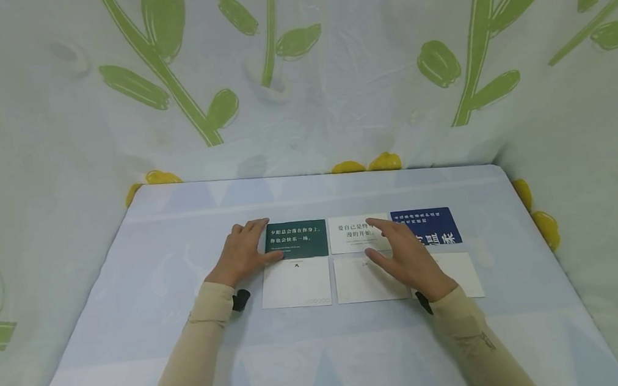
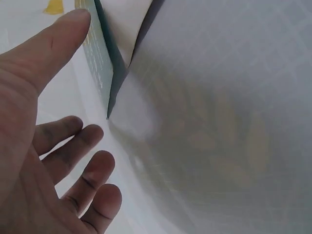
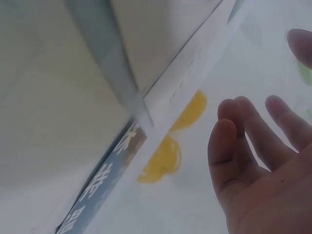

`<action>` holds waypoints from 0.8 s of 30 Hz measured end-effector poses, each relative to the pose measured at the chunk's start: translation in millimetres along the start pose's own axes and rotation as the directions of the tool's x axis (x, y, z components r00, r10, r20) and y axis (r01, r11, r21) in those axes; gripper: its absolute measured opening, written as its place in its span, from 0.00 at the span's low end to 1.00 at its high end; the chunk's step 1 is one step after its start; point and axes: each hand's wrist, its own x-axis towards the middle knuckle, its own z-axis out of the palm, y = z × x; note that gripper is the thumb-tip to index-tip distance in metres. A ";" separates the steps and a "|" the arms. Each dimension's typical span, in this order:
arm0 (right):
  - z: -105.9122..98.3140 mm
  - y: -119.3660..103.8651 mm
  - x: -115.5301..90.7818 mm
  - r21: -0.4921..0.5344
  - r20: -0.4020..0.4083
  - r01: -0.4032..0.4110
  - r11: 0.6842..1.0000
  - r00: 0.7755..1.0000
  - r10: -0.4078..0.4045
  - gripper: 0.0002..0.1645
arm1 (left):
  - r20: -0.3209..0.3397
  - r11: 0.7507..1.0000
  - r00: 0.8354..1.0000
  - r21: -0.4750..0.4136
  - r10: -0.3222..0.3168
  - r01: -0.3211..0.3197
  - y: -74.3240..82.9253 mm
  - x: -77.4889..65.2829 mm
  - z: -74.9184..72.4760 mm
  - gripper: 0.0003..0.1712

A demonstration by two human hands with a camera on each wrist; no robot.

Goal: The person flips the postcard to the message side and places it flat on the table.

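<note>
Six postcards lie in two rows in the head view. The far row holds a dark green card (image 1: 298,249) with white writing, a white card (image 1: 348,235) with dark writing, and a navy card (image 1: 438,221). Three mostly blank white cards make up the near row: left (image 1: 295,286), middle (image 1: 369,289) and right (image 1: 462,271). My left hand (image 1: 238,254) is at the green card's left edge, thumb overlapping its lower corner and fingers spread near the upper one. Over the middle white cards reaches my right hand (image 1: 411,260), fingers extended, thumb apart, partly covering the near right card.
Beneath the cards is a pale blue patterned tablecloth (image 1: 321,333). A white curtain (image 1: 355,91) with green leaves and yellow flowers stands behind the table and along both sides. Dark wrist devices show at the left cuff (image 1: 218,293) and the right cuff (image 1: 448,303).
</note>
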 end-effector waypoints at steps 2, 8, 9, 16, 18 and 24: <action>0.6 -2.0 3.8 0.009 0.009 0.007 1.000 1.000 -0.007 0.42 | 0.010 1.000 1.000 0.010 0.015 -0.015 0.4 0.6 -1.6 0.54; 7.2 -8.7 14.3 0.019 0.078 -0.005 1.000 0.997 0.003 0.43 | 0.030 1.000 0.999 0.022 0.022 -0.022 2.9 1.7 -4.8 0.54; 8.5 -10.3 15.9 0.021 0.086 -0.005 1.000 0.996 0.003 0.42 | 0.033 1.000 0.999 0.021 0.019 -0.020 3.2 2.0 -4.8 0.54; 18.4 -19.6 25.4 0.026 0.124 0.021 0.999 0.992 -0.024 0.44 | 0.072 1.000 0.997 0.013 0.005 -0.006 3.7 4.1 -3.8 0.55; 21.2 -21.7 28.3 0.022 0.138 0.018 1.000 0.990 -0.021 0.44 | 0.079 1.000 0.997 0.016 0.004 -0.005 3.8 5.0 -4.3 0.56; 27.6 -29.7 38.1 0.010 0.170 0.018 1.000 0.985 -0.020 0.45 | 0.074 0.999 0.997 0.041 0.007 -0.010 4.7 6.9 -6.3 0.55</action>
